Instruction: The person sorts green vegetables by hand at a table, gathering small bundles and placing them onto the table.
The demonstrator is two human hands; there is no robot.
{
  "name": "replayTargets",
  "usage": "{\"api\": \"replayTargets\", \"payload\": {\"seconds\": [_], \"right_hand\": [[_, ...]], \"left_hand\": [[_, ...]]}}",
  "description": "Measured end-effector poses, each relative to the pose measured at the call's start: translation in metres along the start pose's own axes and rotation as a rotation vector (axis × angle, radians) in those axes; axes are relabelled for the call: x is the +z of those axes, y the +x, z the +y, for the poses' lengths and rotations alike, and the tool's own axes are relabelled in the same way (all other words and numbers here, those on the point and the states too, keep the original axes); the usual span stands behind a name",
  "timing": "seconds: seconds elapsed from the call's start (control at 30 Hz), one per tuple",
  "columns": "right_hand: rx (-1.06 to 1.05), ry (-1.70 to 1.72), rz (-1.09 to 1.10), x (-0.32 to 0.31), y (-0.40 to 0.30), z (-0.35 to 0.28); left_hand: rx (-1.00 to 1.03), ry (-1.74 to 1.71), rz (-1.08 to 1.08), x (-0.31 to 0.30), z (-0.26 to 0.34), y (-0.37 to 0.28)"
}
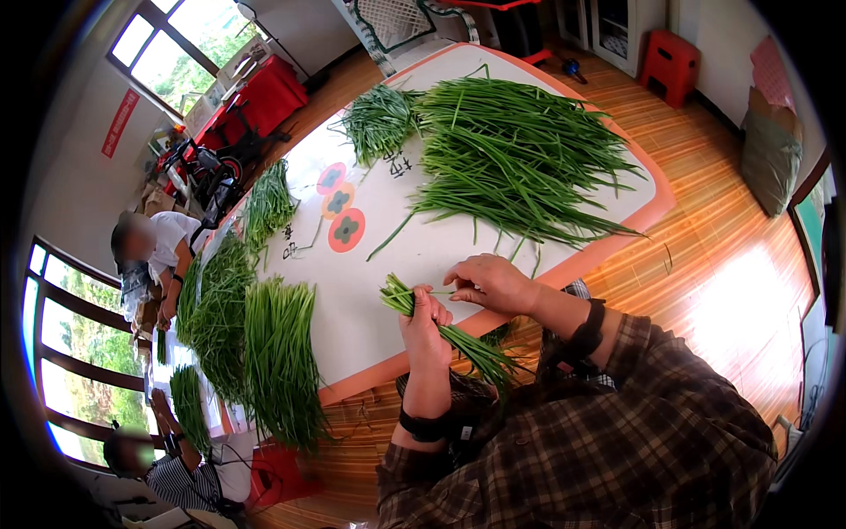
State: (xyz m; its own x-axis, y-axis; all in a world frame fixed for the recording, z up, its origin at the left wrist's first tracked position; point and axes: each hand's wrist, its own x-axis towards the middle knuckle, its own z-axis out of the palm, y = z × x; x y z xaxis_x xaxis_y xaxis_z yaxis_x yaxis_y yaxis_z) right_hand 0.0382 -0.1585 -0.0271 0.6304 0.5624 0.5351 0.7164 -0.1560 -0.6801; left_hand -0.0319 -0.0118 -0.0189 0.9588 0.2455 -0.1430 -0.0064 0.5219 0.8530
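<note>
My left hand [426, 324] is wrapped around a small bunch of garlic chives [479, 354]. The pale cut ends stick out past my thumb, and the green leaves hang down towards my lap. Just to the right, my right hand [492, 284] pinches a thin green strand [441, 293] that runs across to my left thumb. Beyond my hands, a wide heap of loose chives [509, 152] covers the far right of the table [370, 311]. On my left lies a neatly aligned pile of chives [281, 357], its pale ends pointing away from me.
A tangled chive pile [215, 317] and smaller bunches [268, 202] [380, 122] lie on the table. Two people work at the left, one in a white shirt [170, 241], one in a striped shirt [182, 483]. A red stool [671, 66] stands by the wall.
</note>
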Motion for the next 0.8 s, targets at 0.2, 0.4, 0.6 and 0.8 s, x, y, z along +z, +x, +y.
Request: {"api": "replayTargets", "payload": {"seconds": [0.2,0.4,0.6,0.8], "right_hand": [[-0.09,-0.052,0.037,0.004,-0.001,0.006],[-0.044,0.014,0.088,0.003,0.0,0.006],[0.073,-0.001,0.211,0.001,0.0,0.005],[0.048,-0.391,0.326,-0.01,0.016,0.013]], "left_hand": [[0.25,0.017,0.158,0.008,0.027,-0.006],[0.254,-0.322,-0.136,-0.031,0.082,-0.017],[0.395,-0.46,-0.451,-0.032,0.126,-0.048],[0.13,-0.339,-0.335,-0.024,0.082,-0.024]]}}
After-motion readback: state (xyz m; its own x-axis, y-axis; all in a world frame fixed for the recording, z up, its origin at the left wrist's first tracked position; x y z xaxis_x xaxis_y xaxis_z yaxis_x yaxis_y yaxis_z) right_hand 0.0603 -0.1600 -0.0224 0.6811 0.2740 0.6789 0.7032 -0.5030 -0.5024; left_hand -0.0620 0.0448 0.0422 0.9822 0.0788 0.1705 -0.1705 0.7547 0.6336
